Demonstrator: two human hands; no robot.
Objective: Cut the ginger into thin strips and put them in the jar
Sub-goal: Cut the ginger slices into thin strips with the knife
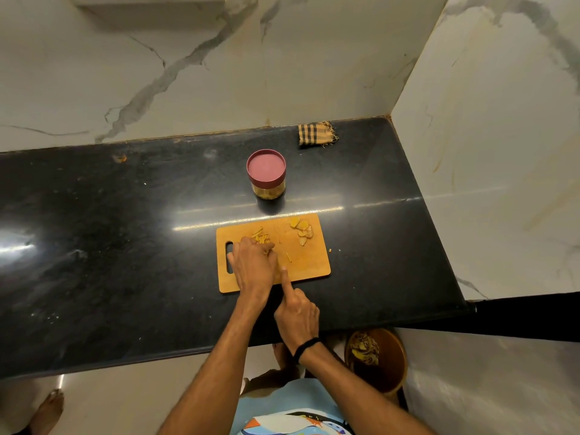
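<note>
1. Rectangular light-wood cutting board (310, 260) with a slotted handle, flat on a polished black stone counter (125, 246).
2. Thin yellow ginger strips (262, 238), a loose pile at the board's far left; flat ginger slices (303, 229) at its far right.
3. Left hand (254, 265): palm down, fingers bent onto the strips; grip cannot be told.
4. Right hand (296, 312): index finger straight, its tip at the board, others curled; contents unseen.
5. Round clear jar (266, 174) with a matte maroon lid on, beyond the board.
</note>
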